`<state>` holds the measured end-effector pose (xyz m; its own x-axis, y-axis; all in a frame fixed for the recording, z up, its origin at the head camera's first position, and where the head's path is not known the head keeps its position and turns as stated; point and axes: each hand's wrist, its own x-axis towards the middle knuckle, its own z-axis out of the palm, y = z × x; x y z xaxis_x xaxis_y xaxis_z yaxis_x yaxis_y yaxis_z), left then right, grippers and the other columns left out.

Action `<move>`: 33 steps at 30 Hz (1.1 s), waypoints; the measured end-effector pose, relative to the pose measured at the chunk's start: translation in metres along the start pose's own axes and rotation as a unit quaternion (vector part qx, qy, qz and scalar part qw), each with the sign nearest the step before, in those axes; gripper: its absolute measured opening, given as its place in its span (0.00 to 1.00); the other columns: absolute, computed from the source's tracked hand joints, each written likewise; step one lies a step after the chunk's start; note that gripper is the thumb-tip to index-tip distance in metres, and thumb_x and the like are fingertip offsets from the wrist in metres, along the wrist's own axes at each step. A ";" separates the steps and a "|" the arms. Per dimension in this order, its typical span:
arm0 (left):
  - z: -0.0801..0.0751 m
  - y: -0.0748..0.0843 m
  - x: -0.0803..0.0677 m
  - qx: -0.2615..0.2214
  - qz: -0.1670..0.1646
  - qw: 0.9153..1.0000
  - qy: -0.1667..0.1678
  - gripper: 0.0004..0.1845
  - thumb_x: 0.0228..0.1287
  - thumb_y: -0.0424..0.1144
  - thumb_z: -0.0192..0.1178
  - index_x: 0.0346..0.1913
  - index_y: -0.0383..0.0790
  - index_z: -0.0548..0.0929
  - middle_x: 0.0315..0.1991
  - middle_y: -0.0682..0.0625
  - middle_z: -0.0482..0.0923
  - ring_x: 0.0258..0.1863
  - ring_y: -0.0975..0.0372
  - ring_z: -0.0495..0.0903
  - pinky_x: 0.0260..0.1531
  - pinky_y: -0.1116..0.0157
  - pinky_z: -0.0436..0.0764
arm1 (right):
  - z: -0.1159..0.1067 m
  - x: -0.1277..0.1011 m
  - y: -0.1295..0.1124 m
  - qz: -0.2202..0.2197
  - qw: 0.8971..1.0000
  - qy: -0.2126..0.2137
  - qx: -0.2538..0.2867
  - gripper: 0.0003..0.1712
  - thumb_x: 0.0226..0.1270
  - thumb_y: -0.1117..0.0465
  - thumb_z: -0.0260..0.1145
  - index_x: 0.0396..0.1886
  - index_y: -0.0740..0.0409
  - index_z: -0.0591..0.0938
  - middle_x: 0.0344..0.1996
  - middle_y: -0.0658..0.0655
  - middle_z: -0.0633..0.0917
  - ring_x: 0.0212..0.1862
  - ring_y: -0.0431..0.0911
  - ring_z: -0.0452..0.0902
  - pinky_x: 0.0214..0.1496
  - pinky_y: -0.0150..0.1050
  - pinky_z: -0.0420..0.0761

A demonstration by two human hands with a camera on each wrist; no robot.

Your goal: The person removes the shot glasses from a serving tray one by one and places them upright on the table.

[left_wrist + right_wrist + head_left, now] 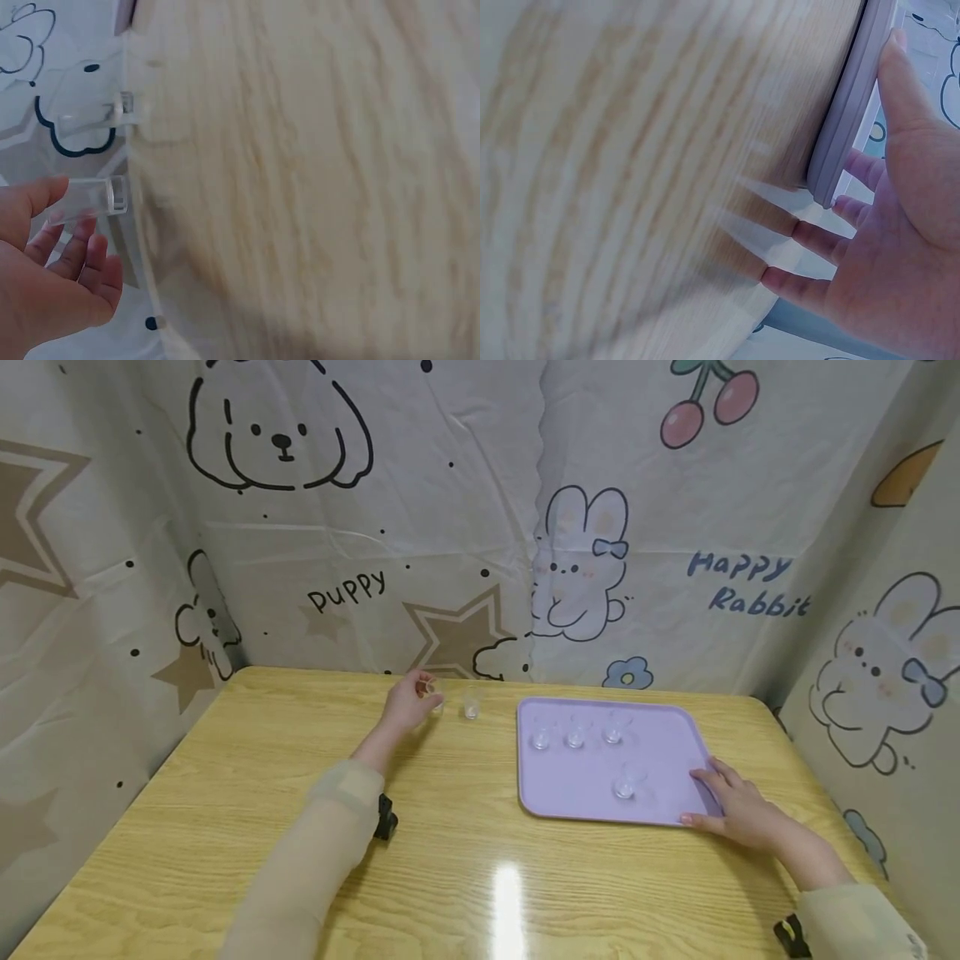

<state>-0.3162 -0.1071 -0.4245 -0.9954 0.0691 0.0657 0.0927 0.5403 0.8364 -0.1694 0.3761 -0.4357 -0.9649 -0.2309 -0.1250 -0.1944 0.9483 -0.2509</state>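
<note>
At the far side of the table, my left hand [407, 703] pinches a small clear cup [437, 700] between thumb and fingertips. In the left wrist view this clear cup [97, 196] is near the table's edge; whether its base touches the table I cannot tell. A second clear cup [471, 707] stands upright just to its right. My right hand [738, 802] rests on the right front corner of a lilac tray [577, 797], its fingers spread and mostly straight over the rim. Three clear cups [575, 735] form a row on the tray, with another clear cup [624, 785] nearer its front.
The wooden table [247, 827] carries the tray on its right half. A printed curtain [450, 510] hangs behind the far edge and along both sides. Bare wood lies between the left arm and the tray.
</note>
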 end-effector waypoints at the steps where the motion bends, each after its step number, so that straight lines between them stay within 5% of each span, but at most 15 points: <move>1: 0.000 -0.001 0.001 0.004 0.000 1.000 -0.003 0.22 0.63 0.35 0.59 0.58 0.32 0.71 0.49 0.38 0.75 0.50 0.49 0.71 0.52 0.54 0.72 | 0.000 0.000 0.000 0.001 1.000 -0.001 0.001 0.50 0.56 0.36 0.65 0.64 0.70 0.64 0.65 0.81 0.51 0.59 0.83 0.50 0.50 0.75 0.61; 15: 0.003 -0.009 0.005 0.009 -0.011 1.000 -0.020 0.25 0.63 0.34 0.60 0.62 0.32 0.69 0.51 0.37 0.75 0.53 0.48 0.73 0.54 0.53 0.73 | 0.000 -0.001 -0.001 0.002 1.000 0.003 0.003 0.49 0.56 0.36 0.65 0.65 0.69 0.64 0.66 0.79 0.52 0.60 0.81 0.50 0.52 0.74 0.61; 23: -0.003 0.004 -0.002 0.012 -0.025 0.999 -0.039 0.34 0.62 0.37 0.61 0.69 0.38 0.60 0.61 0.34 0.66 0.59 0.44 0.68 0.54 0.50 0.73 | 0.000 -0.002 -0.001 0.002 1.000 0.003 0.000 0.50 0.56 0.36 0.64 0.65 0.69 0.64 0.66 0.80 0.52 0.60 0.82 0.51 0.51 0.74 0.62; 33: -0.015 0.023 -0.015 0.041 -0.022 0.999 -0.025 0.36 0.62 0.40 0.61 0.70 0.42 0.59 0.65 0.35 0.63 0.64 0.42 0.59 0.56 0.45 0.70 | 0.000 -0.001 0.000 0.004 1.000 0.002 -0.002 0.50 0.56 0.36 0.64 0.64 0.69 0.64 0.66 0.80 0.52 0.59 0.82 0.51 0.50 0.74 0.63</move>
<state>-0.2991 -0.1083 -0.3984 -0.9964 0.0851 0.0010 0.0530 0.6105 0.7903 -0.1683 0.3763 -0.4350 -0.9671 -0.2232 -0.1222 -0.1884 0.9508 -0.2459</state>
